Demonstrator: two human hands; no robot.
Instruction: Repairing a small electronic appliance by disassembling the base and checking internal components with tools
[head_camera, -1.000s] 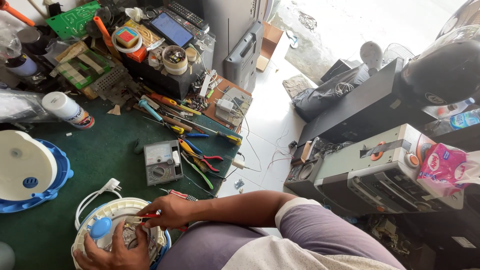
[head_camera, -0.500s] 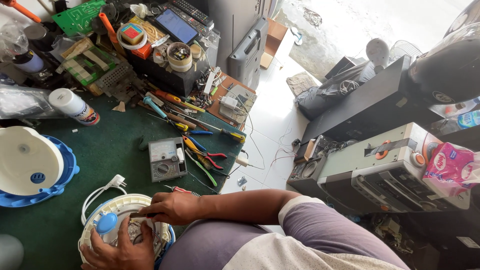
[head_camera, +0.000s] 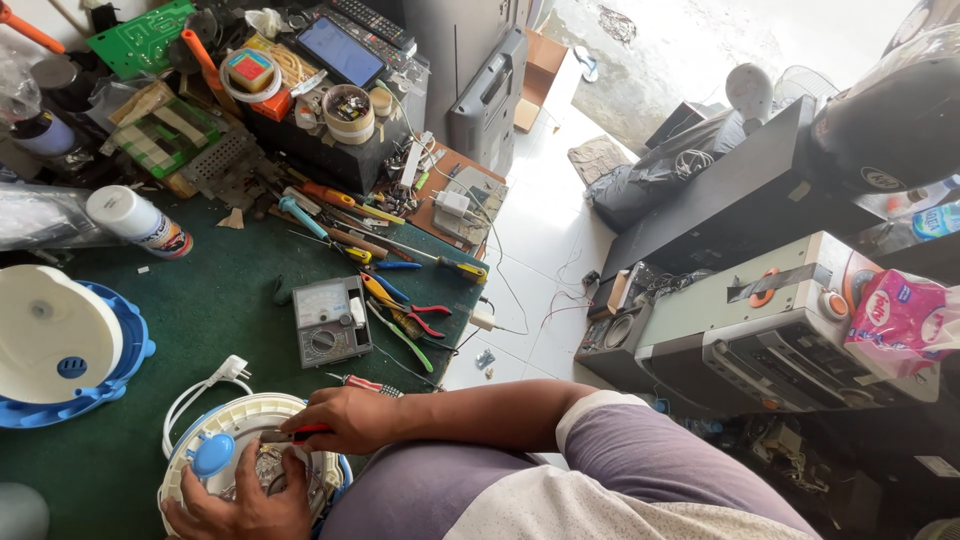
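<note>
The round white appliance (head_camera: 250, 450), opened up with a blue cap (head_camera: 212, 455) on its rim, sits at the near edge of the green mat (head_camera: 220, 320), right below the camera and partly on the person's lap. Both hands are on it. The left hand (head_camera: 245, 505) comes up from the near side and cups the lower rim, fingers curled around the body to steady it. The right hand (head_camera: 350, 418) reaches in from the right, closed around a thin red-handled tool (head_camera: 295, 434). The tool lies almost level, its long axis running right to left, with the tip pointing into the exposed middle of the appliance just above the left hand's fingers. So the right hand is the working one, and the opening lies to its left.

Just beyond the appliance a white plug and cord (head_camera: 215, 385) curl on the mat. A red screwdriver (head_camera: 368, 384) lies near the right wrist, a grey meter (head_camera: 330, 322) further out, and a white and blue lid (head_camera: 60, 345) well to the left.
</note>
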